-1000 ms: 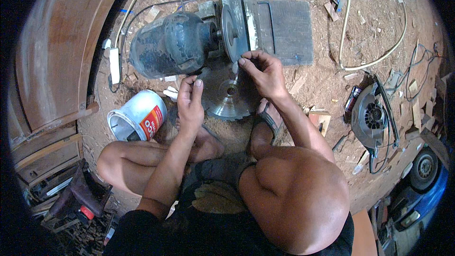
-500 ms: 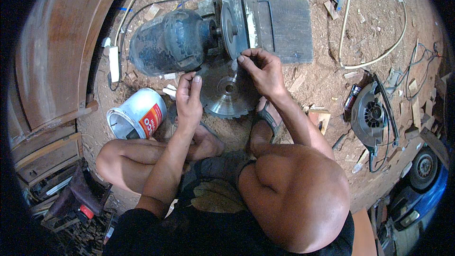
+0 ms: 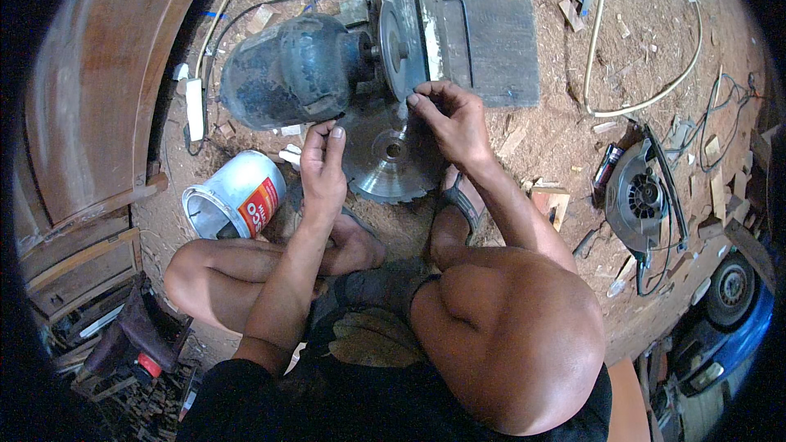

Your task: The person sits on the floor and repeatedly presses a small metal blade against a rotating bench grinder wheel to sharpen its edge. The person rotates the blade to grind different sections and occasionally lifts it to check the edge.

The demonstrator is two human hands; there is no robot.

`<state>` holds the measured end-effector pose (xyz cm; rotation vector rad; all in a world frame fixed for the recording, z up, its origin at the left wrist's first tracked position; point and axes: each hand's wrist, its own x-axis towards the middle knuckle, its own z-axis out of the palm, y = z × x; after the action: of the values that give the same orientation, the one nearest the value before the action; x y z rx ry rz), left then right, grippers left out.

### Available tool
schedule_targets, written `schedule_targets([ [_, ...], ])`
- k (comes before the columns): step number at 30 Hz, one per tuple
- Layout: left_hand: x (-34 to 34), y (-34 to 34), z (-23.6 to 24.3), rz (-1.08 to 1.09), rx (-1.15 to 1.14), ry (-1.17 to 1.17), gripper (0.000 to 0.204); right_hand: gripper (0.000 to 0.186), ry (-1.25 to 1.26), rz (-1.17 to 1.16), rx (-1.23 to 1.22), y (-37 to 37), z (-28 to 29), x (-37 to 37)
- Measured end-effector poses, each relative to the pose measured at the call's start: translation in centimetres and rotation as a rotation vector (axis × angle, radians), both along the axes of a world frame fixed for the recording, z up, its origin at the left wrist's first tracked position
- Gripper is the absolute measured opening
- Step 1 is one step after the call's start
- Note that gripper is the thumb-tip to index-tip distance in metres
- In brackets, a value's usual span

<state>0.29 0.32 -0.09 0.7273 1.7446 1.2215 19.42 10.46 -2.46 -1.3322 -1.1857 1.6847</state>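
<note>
A round toothed circular saw blade (image 3: 378, 174) with a centre hole is held between my two hands. My left hand (image 3: 325, 170) pinches its left upper rim between thumb and fingers. At the upper right rim, my right hand (image 3: 453, 124) is closed on the blade with thumb and bent fingers. The blade's far edge lies against the thin grinding wheel (image 3: 395, 49) of a bench grinder. The grinder's worn blue motor (image 3: 286, 72) sits to the left of the wheel. I cannot make out whether the wheel is spinning.
A white bucket (image 3: 214, 206) lies tipped at the left. A dark board (image 3: 503, 53) extends right of the grinder. At the right lies a handheld circular saw (image 3: 637, 191). A pale cable (image 3: 591, 74) loops over sawdust and wood scraps. A wooden panel (image 3: 98, 74) stands far left.
The view has shifted very slightly. Both hands keep their grip on the saw blade, which stays against the wheel.
</note>
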Motion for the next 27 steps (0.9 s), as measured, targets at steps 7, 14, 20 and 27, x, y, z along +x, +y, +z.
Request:
schedule_targets([
  [7,-0.1,0.0,0.1,-0.017,-0.052,-0.012,0.018,0.020,-0.042,0.009,0.026,0.1,0.3,0.2],
  [14,-0.4,-0.3,-0.4,-0.007,-0.043,-0.070,0.018,0.021,-0.010,0.014,0.017,-0.1,0.0,0.3],
  [20,0.5,-1.5,1.1,-0.076,-0.013,0.094,0.018,0.030,0.080,-0.031,-0.092,-1.5,0.3,1.5],
  [27,2.5,-2.3,5.9,-0.252,0.114,0.360,0.013,0.024,0.201,-0.028,-0.098,-3.7,1.5,3.8],
])
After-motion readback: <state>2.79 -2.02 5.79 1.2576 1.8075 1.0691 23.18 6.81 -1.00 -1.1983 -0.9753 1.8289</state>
